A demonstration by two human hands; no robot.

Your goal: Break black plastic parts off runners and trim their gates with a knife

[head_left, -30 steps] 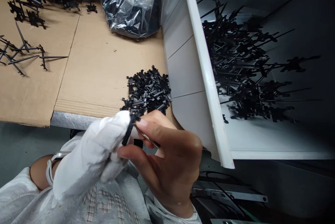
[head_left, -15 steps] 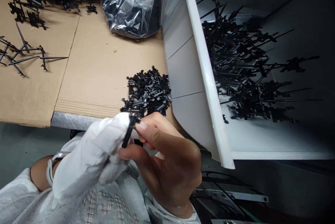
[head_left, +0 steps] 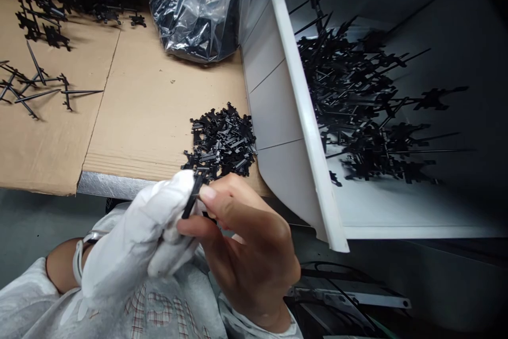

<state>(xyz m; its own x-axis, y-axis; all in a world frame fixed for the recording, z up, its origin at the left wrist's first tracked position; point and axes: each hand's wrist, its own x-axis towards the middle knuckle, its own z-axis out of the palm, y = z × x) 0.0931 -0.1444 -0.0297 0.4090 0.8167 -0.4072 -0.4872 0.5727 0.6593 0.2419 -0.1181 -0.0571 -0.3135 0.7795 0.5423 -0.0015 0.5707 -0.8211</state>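
My left hand (head_left: 138,238), in a white glove, is closed on a small flat black plastic part (head_left: 191,194) held upright near the table's front edge. My bare right hand (head_left: 246,254) pinches the same part from the right with forefinger and thumb. Just beyond the hands lies a heap of small black plastic parts (head_left: 222,140) on the cardboard (head_left: 151,95). Whether the right hand also holds a thin tool is hidden by its fingers.
A white bin (head_left: 301,117) on the right holds a tangle of black plastic sprues (head_left: 357,95). A clear plastic bag (head_left: 198,6) of black parts sits at the back. Several loose sprues (head_left: 35,85) lie at the far left of the cardboard.
The hands stay together on the black part; a thin metal piece seen under the right fingers a second ago is no longer visible. The view has shifted slightly to the right.
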